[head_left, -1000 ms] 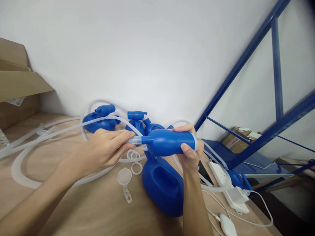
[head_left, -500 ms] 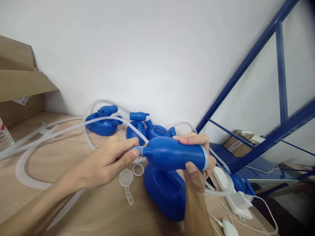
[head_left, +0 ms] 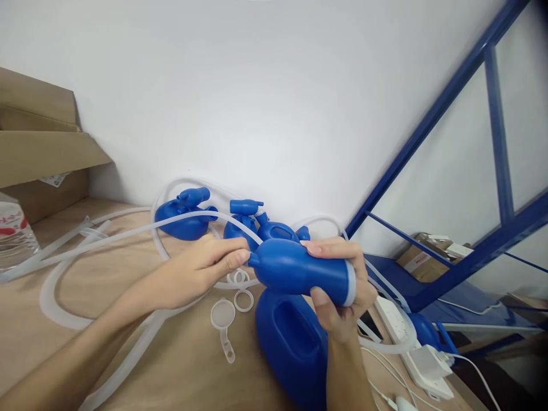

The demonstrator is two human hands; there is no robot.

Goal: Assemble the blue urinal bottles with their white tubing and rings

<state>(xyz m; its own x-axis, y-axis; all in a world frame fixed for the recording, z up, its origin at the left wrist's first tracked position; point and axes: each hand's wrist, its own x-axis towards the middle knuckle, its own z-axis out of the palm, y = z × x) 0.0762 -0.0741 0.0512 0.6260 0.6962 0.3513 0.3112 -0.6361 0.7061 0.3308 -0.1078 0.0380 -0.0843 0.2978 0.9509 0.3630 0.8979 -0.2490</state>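
Note:
My left hand [head_left: 192, 271] is closed in a pinch at the narrow nozzle of a blue plastic funnel [head_left: 299, 268]. Its fingers cover the end of a clear tube at that nozzle. The funnel lies sideways in the grip of my right hand [head_left: 362, 291], whose fingers and thumb wrap around its wide, pale-rimmed end. Just below stands a blue handled bottle [head_left: 274, 348], partly behind my right wrist. A translucent strap cap [head_left: 223, 314] and a clear ring [head_left: 236, 303] lie on the table, left of the bottle.
Blue bottles [head_left: 182, 227] and another blue funnel [head_left: 244, 206] sit along the wall. Clear tubing [head_left: 55, 302] loops over the wooden table. Cardboard boxes [head_left: 43, 148] stand left. A power strip [head_left: 396, 319] with cables and a blue metal rack [head_left: 411, 137] are at right.
The left fingers have moved up against the funnel's nozzle, covering the tube end that showed earlier. The funnel now tilts slightly down at its wide end. The whole view has shifted slightly.

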